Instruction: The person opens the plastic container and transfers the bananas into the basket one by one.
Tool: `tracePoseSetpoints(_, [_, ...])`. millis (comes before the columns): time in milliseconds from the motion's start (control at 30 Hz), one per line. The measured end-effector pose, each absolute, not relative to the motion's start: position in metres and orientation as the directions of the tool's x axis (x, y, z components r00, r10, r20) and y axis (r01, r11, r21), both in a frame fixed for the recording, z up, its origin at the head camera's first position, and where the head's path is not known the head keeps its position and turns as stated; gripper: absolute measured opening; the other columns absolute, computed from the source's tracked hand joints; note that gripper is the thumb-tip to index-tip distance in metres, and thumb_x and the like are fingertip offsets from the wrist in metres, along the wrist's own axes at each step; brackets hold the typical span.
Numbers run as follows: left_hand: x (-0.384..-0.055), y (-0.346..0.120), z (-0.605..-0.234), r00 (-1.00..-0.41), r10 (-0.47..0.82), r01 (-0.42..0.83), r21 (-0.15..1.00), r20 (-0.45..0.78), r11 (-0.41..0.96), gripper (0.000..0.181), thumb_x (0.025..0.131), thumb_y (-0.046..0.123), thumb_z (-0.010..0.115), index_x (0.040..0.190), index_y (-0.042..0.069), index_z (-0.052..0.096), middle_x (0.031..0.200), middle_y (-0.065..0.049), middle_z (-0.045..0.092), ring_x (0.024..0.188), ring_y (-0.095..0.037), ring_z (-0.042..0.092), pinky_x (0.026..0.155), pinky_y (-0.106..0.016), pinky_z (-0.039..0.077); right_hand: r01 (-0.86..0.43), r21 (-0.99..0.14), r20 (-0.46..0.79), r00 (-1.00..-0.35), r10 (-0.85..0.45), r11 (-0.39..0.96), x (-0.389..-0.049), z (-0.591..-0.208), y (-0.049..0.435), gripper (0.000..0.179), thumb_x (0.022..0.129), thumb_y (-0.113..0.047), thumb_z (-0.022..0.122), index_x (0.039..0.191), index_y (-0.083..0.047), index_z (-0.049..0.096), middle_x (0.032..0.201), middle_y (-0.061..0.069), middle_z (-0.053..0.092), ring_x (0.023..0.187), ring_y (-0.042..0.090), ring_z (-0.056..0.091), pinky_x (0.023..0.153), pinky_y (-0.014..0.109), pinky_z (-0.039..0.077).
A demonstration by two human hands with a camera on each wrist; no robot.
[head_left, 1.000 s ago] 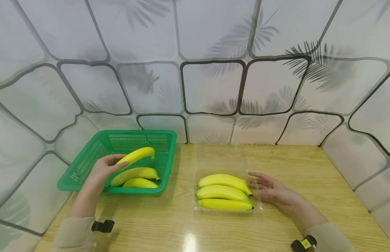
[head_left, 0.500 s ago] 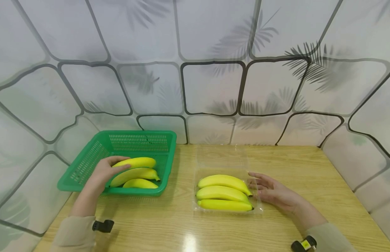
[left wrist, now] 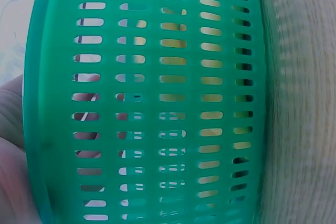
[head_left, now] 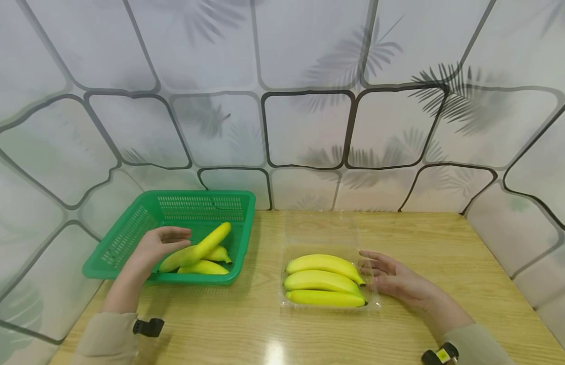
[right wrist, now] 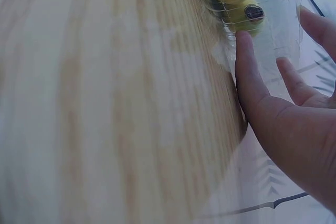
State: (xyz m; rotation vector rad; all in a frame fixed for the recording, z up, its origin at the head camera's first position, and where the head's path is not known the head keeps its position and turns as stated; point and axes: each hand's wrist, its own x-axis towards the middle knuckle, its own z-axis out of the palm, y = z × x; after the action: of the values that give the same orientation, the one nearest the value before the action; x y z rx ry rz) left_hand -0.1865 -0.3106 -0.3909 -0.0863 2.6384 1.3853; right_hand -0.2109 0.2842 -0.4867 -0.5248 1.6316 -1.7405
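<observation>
My left hand is over the green plastic basket, fingers extended, holding nothing. Just to its right, one banana slants across another banana, and a third banana lies at the front of the basket. The left wrist view is mostly the basket's slotted wall. A clear plastic box contains three bananas side by side. My right hand rests at the box's right side with fingers spread; in the right wrist view the thumb tip is right at the clear wall.
The box's transparent lid lies folded back behind it. Wooden table separates basket and box. A patterned backdrop rises behind and along both sides.
My left hand lowered a banana into the basket and let it go; that banana now lies turned diagonally over another. My right hand and the box have stayed put.
</observation>
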Motion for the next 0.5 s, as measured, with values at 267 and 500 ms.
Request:
tracePoseSetpoints(267, [-0.1871,-0.3119,-0.3900,-0.989,0.038,-0.095,0.821,-0.141,0.563,0.057,0.108,0.030,0.066,0.152,-0.003,0.052,0.156,-0.029,0.052,0.143,-0.049,0.049,0.118,-0.066,0.041,0.220,-0.976,-0.158,-0.688,-0.709,0.004,-0.2116,-0.4870,0.2848,0.064,0.112,-0.006,0.047,0.170,-0.023,0.025,0.165,0.008,0.033,0.139,0.000,0.051,0.114,0.031,0.053])
tracePoseSetpoints(500, [-0.1895,-0.3116,-0.3851,-0.991,0.041,-0.079,0.811,-0.126,0.579,0.056,0.108,0.032,0.064,0.152,-0.001,0.053,0.155,-0.028,0.053,0.143,-0.048,0.049,0.118,-0.067,0.042,0.222,-0.975,-0.161,-0.687,-0.709,0.007,-0.2111,-0.4861,0.2841,0.064,0.113,-0.007,0.047,0.170,-0.023,0.023,0.170,0.021,0.022,0.138,-0.001,0.051,0.114,0.030,0.053])
